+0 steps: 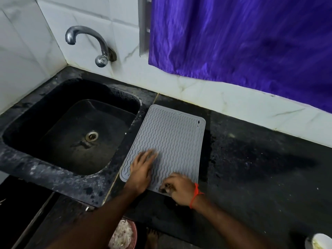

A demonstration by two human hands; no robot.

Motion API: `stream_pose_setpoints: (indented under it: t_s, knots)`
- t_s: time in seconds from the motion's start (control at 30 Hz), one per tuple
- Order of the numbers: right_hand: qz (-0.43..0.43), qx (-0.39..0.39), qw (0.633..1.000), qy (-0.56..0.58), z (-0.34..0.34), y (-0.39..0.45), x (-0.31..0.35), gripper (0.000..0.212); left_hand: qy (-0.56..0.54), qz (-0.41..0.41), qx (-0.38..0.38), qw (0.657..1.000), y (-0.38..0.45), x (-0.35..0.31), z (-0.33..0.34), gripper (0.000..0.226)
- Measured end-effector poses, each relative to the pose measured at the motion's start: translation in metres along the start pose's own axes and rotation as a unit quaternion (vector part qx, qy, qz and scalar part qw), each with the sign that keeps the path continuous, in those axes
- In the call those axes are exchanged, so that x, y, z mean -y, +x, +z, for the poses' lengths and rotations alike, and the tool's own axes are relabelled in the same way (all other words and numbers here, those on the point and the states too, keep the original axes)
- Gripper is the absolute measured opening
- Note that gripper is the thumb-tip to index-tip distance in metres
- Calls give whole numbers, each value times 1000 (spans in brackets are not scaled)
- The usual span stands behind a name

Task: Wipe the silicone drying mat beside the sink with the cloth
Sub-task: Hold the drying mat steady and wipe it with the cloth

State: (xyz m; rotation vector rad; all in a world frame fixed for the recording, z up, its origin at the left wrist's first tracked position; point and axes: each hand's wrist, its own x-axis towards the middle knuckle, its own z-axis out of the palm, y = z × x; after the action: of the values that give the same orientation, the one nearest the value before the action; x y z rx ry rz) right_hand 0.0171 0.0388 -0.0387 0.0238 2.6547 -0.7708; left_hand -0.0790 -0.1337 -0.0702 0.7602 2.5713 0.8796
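A grey silicone drying mat with wavy ridges lies on the black counter just right of the sink. My left hand rests flat on the mat's near left part, fingers spread and slightly blurred. My right hand, with a red thread at the wrist, is curled at the mat's near edge, fingertips pinching that edge. No cloth shows in view.
A chrome tap juts from the tiled wall over the sink. A purple curtain hangs behind the counter. A white container sits at the bottom right. A bowl of pale scraps stands on the floor below.
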Motion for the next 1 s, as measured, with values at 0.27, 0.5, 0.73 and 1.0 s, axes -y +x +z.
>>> stream_pose_setpoints:
  t_s: [0.27, 0.5, 0.73, 1.0]
  knots:
    - [64, -247, 964, 74, -132, 127, -30, 30, 173, -67, 22, 982, 2, 30, -15, 78]
    - [98, -171, 978, -74, -162, 227, -51, 37, 250, -82, 77, 962, 16, 24, -26, 66]
    - [101, -161, 975, -113, -134, 218, -48, 36, 256, -99, 93, 957, 13, 14, -28, 74]
    - [13, -138, 988, -69, -65, 135, -18, 30, 236, -108, 110, 959, 9, 10, -31, 80]
